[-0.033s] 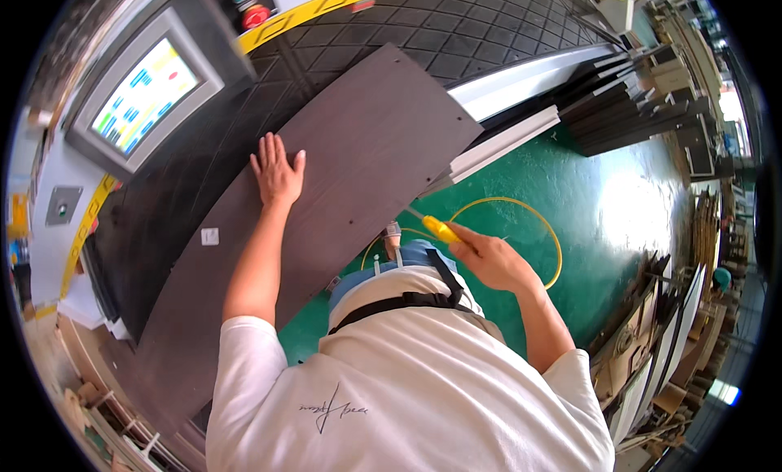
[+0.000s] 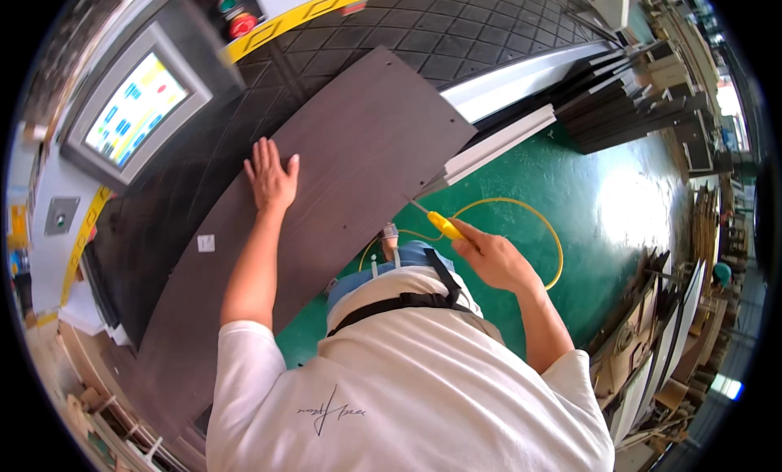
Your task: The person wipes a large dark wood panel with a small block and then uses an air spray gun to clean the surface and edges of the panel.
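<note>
Across the black worktable (image 2: pixel 489 24) lay a long dark brown board (image 2: pixel 350 146), flat, its near edge against the green floor (image 2: pixel 586 171) in view. Left hand (image 2: pixel 273 179): palm down on the board, fingers spread, gripping nothing. Right hand (image 2: pixel 493 259): wrapped round a yellow-handled tool (image 2: pixel 442 224), thin shaft angled at the near edge; the tip overlapped that edge in view, contact not confirmed.

Progress, judged from present state only: board placed and steadied; white label (image 2: pixel 205 243) on its face; small dark spots (image 2: pixel 344 226), probably holes, along the right end and near edge, presumably made already. Tool work at the edge seemed unfinished, since the tool was held up to it; how much edge remained could not be told.

Surroundings: lit screen (image 2: pixel 137 114) to the left of the board; yellow hose (image 2: pixel 557 248) looped on the floor, right.
</note>
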Demonstrator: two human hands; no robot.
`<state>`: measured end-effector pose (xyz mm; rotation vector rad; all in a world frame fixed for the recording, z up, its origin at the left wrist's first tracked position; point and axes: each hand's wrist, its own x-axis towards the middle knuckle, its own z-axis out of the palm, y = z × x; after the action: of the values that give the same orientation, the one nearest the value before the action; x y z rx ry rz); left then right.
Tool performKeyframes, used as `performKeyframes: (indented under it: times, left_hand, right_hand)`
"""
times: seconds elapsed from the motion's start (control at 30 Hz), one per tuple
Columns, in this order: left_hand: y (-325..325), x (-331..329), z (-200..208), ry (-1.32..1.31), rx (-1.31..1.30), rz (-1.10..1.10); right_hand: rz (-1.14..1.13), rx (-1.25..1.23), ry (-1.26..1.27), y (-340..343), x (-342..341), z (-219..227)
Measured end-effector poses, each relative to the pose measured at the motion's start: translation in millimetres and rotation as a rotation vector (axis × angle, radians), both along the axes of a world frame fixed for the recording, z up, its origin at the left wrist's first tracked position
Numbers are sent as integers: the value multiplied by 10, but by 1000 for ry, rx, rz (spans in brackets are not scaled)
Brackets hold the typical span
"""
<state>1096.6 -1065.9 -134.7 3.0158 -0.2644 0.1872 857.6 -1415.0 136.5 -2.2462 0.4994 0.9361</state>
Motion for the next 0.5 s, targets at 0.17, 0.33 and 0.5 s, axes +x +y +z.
performKeyframes:
  times: [0.17,0.33,0.5]
  left_hand:
    - [-166,18,29,12,-13,-2]
    - [-157,22,49,29,-43,30]
    - [-141,-3,20,32,16,118]
  right_hand:
    - [-130,-160,-260,-954,-27,-245]
    - [-265,-146,-212,-1392,528,-460]
    - [-235,-76,-294,-1331,1180,-676]
